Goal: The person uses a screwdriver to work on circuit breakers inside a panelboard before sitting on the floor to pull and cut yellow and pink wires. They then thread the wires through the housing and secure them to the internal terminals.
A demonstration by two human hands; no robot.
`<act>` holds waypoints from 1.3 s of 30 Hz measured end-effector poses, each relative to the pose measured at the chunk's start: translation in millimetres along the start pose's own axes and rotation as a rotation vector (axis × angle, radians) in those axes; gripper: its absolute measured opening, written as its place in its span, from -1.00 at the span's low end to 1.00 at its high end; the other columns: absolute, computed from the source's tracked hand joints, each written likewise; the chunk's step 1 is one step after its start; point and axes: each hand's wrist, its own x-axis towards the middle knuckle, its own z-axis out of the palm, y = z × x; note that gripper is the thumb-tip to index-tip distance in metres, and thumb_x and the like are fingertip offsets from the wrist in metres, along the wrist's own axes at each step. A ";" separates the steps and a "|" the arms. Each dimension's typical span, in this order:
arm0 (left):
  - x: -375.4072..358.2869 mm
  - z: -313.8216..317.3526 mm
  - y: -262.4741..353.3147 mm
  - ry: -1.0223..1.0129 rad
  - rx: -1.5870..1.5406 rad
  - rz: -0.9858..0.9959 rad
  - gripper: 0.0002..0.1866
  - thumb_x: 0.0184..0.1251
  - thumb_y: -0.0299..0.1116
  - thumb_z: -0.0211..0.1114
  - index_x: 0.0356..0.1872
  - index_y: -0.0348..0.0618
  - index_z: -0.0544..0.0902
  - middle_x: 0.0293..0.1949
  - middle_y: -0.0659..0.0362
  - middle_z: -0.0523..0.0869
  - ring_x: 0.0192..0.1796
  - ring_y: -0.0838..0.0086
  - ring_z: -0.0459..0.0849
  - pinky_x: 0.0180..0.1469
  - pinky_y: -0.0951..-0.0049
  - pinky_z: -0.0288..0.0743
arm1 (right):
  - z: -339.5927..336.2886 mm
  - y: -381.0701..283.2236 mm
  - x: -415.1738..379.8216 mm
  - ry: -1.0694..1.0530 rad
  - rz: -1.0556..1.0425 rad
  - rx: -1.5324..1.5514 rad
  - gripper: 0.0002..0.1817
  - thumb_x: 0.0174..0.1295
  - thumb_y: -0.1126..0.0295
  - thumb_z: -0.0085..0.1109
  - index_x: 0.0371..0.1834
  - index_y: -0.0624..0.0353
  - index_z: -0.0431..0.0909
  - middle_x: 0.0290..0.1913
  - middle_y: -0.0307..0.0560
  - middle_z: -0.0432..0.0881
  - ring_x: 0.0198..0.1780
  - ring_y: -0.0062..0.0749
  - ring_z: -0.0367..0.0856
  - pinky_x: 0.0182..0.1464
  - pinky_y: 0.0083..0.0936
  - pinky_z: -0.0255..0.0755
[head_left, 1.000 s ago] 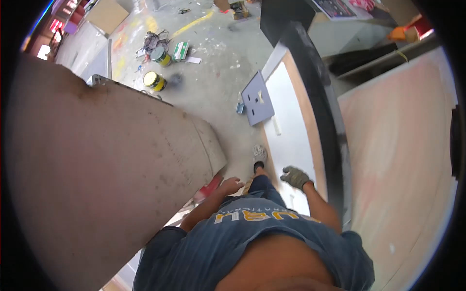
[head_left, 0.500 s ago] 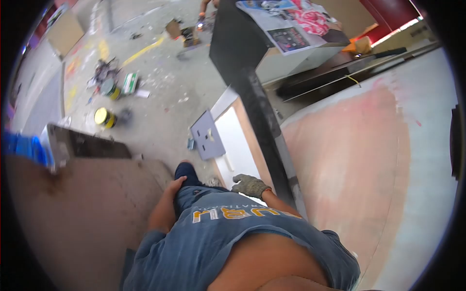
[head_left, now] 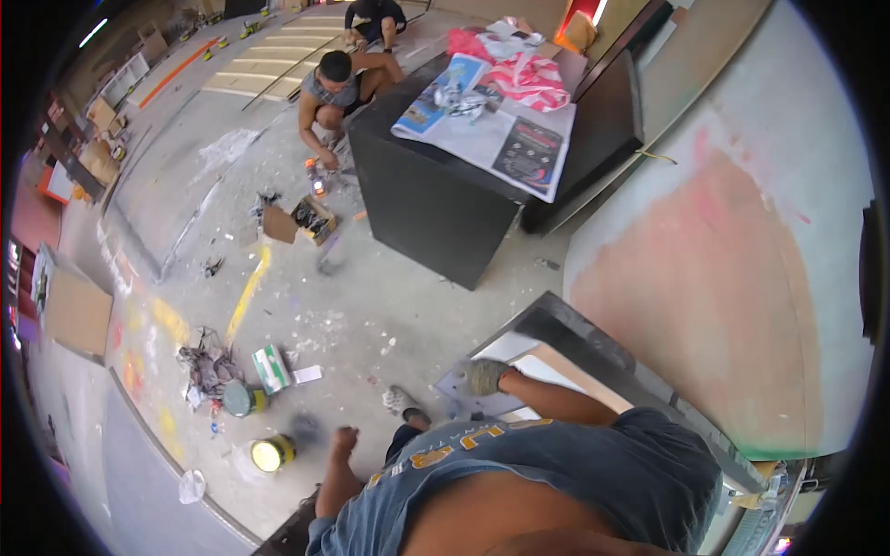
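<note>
At six o'clock, the gloved right hand presses open fingers on a grey panel. The left hand hangs loosely curled, holding nothing; next, I judge, a firm grip on that panel's edge.

We see two paint cans on the floor, a black cabinet under newspapers, a person crouching beside it.

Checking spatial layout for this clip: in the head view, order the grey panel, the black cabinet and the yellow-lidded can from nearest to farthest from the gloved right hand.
1. Grey panel: directly under the right hand.
2. Yellow-lidded can: on the floor, to the left.
3. Black cabinet: ahead, covered with papers.
</note>
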 end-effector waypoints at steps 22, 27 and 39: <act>-55.6 -117.3 -210.2 -0.120 -1.115 -1.422 -0.62 0.32 -0.01 0.15 -0.39 -0.14 0.67 -0.42 0.08 0.67 -0.32 0.25 0.64 -0.27 0.14 0.49 | -243.2 -67.9 370.8 0.089 0.100 -0.388 -0.53 0.24 0.02 0.09 0.04 0.14 0.60 0.16 0.11 0.58 0.19 0.00 0.53 0.21 -0.19 0.40; -14.4 -163.7 -255.5 -0.173 -1.271 -1.425 -0.67 0.31 -0.05 0.14 -0.41 -0.10 0.63 -0.46 0.12 0.62 -0.38 0.30 0.58 -0.34 0.19 0.41 | -325.6 -150.0 502.9 -0.176 -0.008 -0.514 -0.44 0.23 -0.04 0.02 0.13 0.13 0.56 0.22 0.17 0.51 0.23 0.04 0.49 0.25 -0.15 0.37; 88.4 -245.9 -662.2 -0.234 -1.072 -0.991 -0.78 0.27 -0.15 0.12 -0.47 -0.01 0.53 -0.55 0.23 0.49 -0.54 0.42 0.44 -0.51 0.31 0.22 | -347.0 -206.6 740.4 0.097 -0.061 -0.401 -0.67 0.24 0.06 0.12 -0.14 0.06 0.61 -0.25 -0.11 0.63 -0.19 -0.21 0.62 -0.06 -0.24 0.51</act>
